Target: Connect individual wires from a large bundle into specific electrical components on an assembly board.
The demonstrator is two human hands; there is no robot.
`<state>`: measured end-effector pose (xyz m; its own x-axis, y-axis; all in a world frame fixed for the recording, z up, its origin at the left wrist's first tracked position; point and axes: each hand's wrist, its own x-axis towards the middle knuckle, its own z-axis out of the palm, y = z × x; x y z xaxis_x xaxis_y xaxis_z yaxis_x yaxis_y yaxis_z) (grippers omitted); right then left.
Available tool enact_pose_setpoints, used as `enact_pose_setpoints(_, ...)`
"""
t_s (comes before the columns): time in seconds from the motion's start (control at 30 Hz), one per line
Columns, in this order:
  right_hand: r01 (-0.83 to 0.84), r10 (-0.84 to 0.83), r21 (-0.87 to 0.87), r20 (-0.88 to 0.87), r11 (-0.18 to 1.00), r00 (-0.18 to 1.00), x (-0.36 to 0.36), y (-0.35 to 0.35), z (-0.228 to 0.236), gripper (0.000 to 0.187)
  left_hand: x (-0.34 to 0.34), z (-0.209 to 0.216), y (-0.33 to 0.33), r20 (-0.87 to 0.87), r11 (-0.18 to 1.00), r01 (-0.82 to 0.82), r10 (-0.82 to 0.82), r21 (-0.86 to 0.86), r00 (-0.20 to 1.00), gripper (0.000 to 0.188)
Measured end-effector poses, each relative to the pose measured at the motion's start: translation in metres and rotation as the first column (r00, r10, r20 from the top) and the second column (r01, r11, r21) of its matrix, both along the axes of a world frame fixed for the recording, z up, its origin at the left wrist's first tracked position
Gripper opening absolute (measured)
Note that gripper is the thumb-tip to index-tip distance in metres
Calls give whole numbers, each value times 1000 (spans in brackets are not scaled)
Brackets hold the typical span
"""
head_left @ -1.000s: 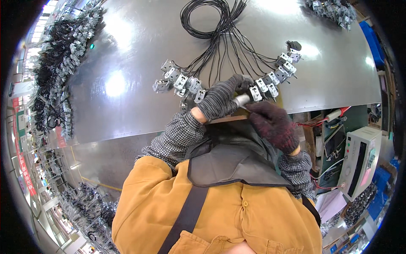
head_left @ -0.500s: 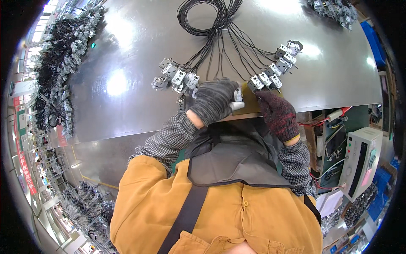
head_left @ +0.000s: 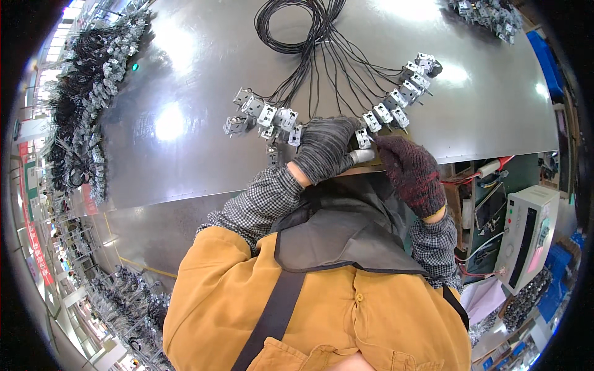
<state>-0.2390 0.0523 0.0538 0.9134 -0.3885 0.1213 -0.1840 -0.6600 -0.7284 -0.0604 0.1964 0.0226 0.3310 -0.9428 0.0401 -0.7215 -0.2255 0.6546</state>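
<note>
My left hand [head_left: 328,147], in a grey striped glove with a white-tipped thumb, pinches a small silvery metal block [head_left: 364,140] at the table's near edge. Close on its right is my right hand [head_left: 411,172] in a dark red knitted glove. Its fingers are curled together near the block, and whatever they grip, if anything, is hidden. More such blocks with black cables lie in two rows: the left row [head_left: 267,115] beside my left hand, the right row [head_left: 402,97] beyond my right. Their cables run up to a black coil [head_left: 291,44].
The grey metal table [head_left: 185,167] carries a long heap of cabled parts [head_left: 93,105] on the left. Another pile [head_left: 489,18] sits at the far right. Beside the table, on my right, stand a white instrument box [head_left: 529,238] and a red-tipped probe [head_left: 495,166].
My left hand has shifted slightly right with the block, which now shows more openly. My right hand has drawn back a little toward me. The left row of blocks has moved slightly right.
</note>
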Motion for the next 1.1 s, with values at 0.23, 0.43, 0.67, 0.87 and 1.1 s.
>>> enact_pose_setpoints(0.23,-55,51,-236,-25,970,998,7,7,-3,25,-8,-2,-3,165,1000,-28,28,-2,986,53)
enact_pose_setpoints(0.43,-89,66,-273,-92,958,994,4,6,2,25,-9,-10,-5,188,999,-29,24,21,982,55)
enact_pose_setpoints(0.67,-53,23,-219,-137,974,990,3,9,3,24,-11,-10,-9,223,1000,-11,14,-16,975,51)
enact_pose_setpoints(0.87,-42,8,-219,-155,975,988,6,9,7,23,-8,-16,-11,220,999,-12,0,51,975,54)
enact_pose_setpoints(1.1,38,-39,74,2,997,999,0,6,-3,22,12,32,4,410,961,-85,-32,264,912,71)
